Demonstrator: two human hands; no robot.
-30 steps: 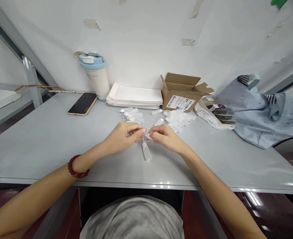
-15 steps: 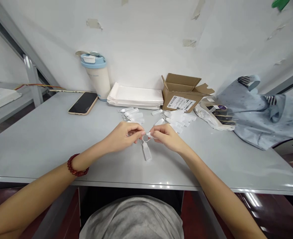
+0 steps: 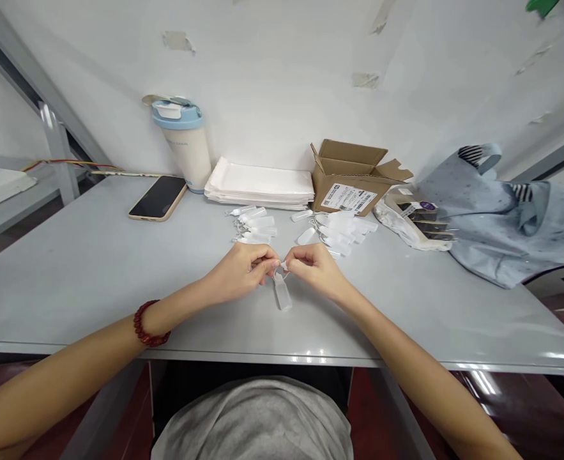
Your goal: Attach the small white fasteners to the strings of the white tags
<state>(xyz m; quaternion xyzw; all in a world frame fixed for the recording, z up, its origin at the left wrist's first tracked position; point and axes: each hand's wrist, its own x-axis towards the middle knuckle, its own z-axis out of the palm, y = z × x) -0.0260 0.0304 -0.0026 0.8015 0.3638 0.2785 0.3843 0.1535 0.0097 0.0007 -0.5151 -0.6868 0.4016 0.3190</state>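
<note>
A small translucent white plastic tag hangs from a thin white cord loop between my two hands, just above or touching the table. My left hand is closed in a pinch on the left side of the cord, near the tag's top. Opposite it, my right hand pinches a small white end piece of the same cord. The fingertips almost meet, and they partly hide the cord. Behind my left hand lies a group of similar tags; a larger pile of tags sits beyond my right hand.
On the grey table a phone lies beside a cream tumbler with a blue lid. A stack of white envelopes and an open cardboard box stand along the wall. Right of them are a plastic-wrapped pack and blue cloth.
My hands have dropped slightly towards me, and the cord loop between them looks smaller. The tag still hangs in nearly the same place.
</note>
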